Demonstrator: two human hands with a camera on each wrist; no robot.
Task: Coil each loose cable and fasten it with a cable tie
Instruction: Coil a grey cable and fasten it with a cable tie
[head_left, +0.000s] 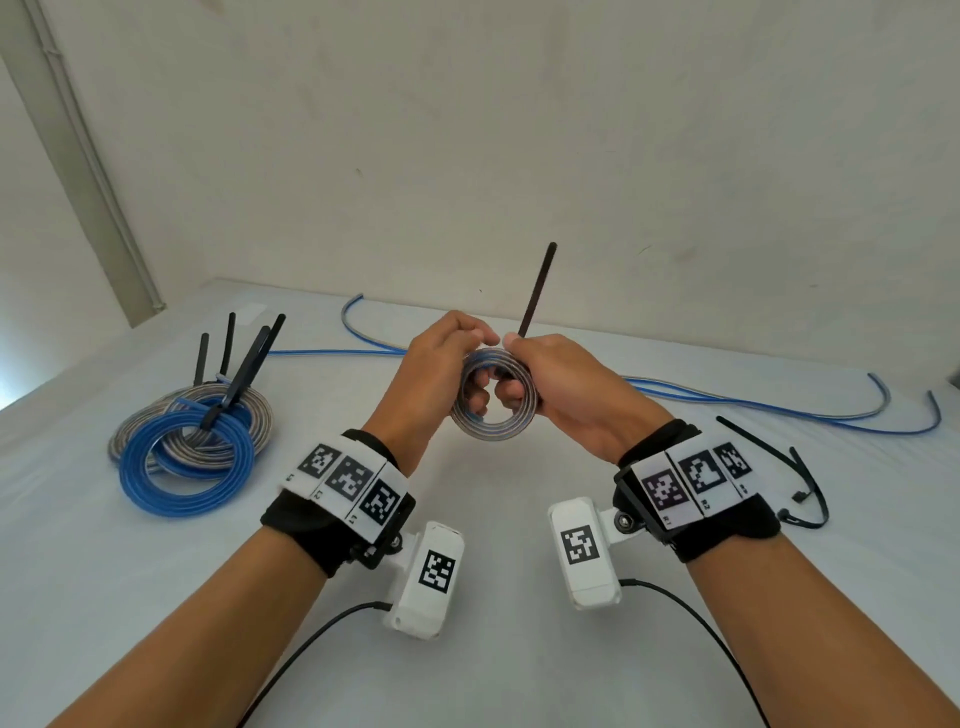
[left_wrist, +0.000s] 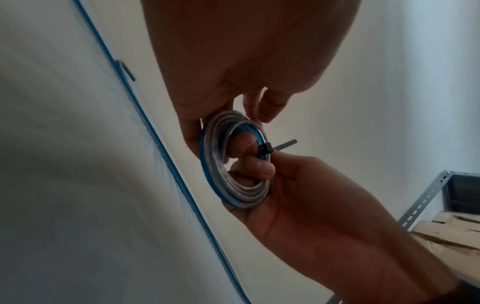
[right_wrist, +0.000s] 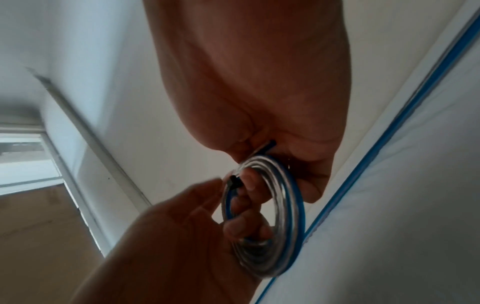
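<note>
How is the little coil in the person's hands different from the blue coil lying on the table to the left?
The held coil is mostly clear-silvery with thin blue lines; the blue coil is solid blue. The held coil looks smaller. It is up in the air, gripped by the left hand and right hand, while the blue coil lies flat against other coils. Both are neatly wound, each with a black cable tie.

You are facing a plain white wall (head_left: 467, 130) with small marks. A white table (head_left: 493, 519) stands against it. A pale conduit (head_left: 88, 171) runs down the corner. You have a metal shelf (left_wrist: 428, 197) with cardboard, and daylight from a window (right_wrist: 23, 152).
</note>
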